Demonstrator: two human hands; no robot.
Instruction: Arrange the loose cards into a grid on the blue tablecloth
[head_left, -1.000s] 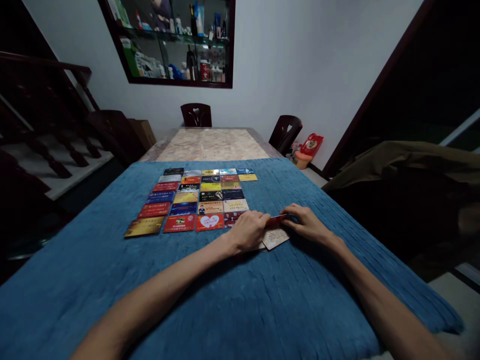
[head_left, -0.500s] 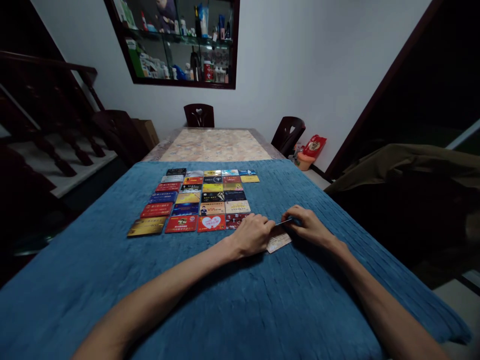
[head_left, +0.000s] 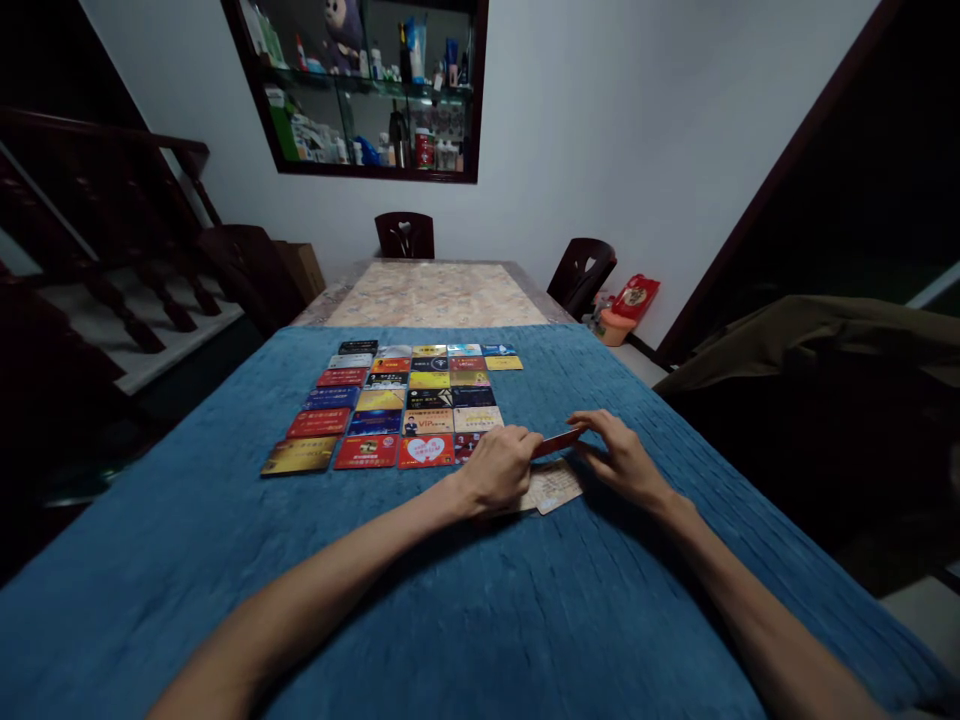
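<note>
A thin red card point(head_left: 556, 441) is pinched at its two short ends between both hands, lifted just above the blue cloth point(head_left: 525, 620) on the worktop, tilted up toward 2 o'clock. Under it lies a pale card point(head_left: 553, 488), flat. The left hand point(head_left: 499, 470) curls knuckles-up, fingers closed on the near end; the right hand point(head_left: 622, 460) grips the far end with its fingertips. A grid of cards point(head_left: 405, 405) lies at 10 o'clock.
</note>
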